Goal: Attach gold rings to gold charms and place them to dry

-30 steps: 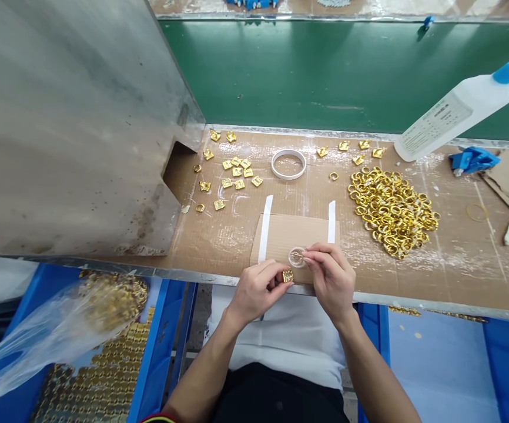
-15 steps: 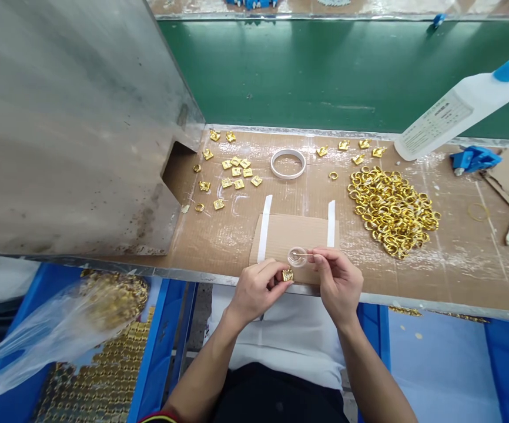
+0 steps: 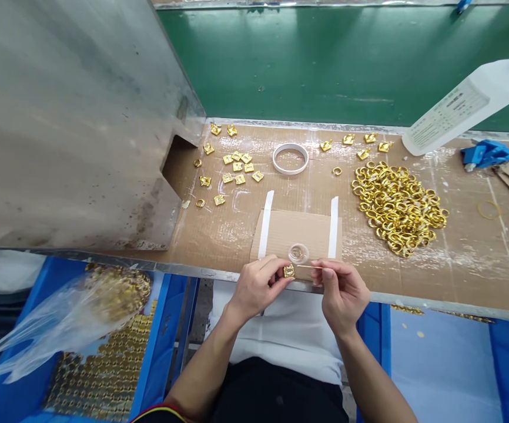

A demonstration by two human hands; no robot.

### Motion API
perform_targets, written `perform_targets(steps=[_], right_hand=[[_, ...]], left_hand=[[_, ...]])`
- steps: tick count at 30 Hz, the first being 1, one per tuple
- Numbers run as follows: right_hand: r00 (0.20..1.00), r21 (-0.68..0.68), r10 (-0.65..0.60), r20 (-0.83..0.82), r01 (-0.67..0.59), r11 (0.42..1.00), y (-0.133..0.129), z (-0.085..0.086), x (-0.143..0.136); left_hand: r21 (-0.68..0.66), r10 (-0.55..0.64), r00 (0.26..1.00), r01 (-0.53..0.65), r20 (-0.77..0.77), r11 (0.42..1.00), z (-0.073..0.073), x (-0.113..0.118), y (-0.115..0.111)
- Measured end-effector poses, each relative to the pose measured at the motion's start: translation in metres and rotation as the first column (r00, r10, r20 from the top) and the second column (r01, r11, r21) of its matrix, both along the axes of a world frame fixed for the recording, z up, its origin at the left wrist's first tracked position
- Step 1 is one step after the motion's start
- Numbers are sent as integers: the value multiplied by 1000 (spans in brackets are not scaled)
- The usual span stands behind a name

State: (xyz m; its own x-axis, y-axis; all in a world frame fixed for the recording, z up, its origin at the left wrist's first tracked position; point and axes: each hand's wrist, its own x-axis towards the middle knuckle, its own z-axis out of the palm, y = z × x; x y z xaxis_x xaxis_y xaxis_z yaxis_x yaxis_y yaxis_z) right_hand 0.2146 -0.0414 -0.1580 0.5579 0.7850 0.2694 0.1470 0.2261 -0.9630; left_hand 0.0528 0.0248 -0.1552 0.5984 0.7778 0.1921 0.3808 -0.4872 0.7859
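Note:
Between thumb and fingers, my left hand (image 3: 258, 286) pinches a small square gold piece (image 3: 288, 271) at the bench's front edge. My right hand (image 3: 345, 294) is closed on a thin pale stick (image 3: 310, 267), whose tip points left and lies close to the gold piece; whether they touch I cannot tell. Just beyond the stick, a small round clear dish (image 3: 298, 253) rests on a cardboard pad (image 3: 301, 226). White tape strips (image 3: 266, 223) hold the pad's two sides.
A heap of gold rings (image 3: 398, 205) lies to the right, with square gold pieces (image 3: 237, 167) scattered left. Behind are a white tape roll (image 3: 290, 159), a tilted bottle (image 3: 466, 108) and a blue tool (image 3: 488, 154). A metal panel (image 3: 69, 129) stands left; blue trays (image 3: 161, 329) sit below.
The stick's tip has moved from over the clear dish down to beside the gold piece. My right hand has shifted slightly down and right; my left still pinches the piece. The view has tilted slightly.

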Motion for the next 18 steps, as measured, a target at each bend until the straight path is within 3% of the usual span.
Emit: perform_targets(steps=[9,18], right_hand=[[988,18,134,79,-136,991,-6,-3,-1],[952,-29,184,243,-183,983,-9,-11,4]], left_hand=[[21,0,1000,0,-6,1000,1,1,0],[37,5,1000,-5,-6,999,2,1,0]])
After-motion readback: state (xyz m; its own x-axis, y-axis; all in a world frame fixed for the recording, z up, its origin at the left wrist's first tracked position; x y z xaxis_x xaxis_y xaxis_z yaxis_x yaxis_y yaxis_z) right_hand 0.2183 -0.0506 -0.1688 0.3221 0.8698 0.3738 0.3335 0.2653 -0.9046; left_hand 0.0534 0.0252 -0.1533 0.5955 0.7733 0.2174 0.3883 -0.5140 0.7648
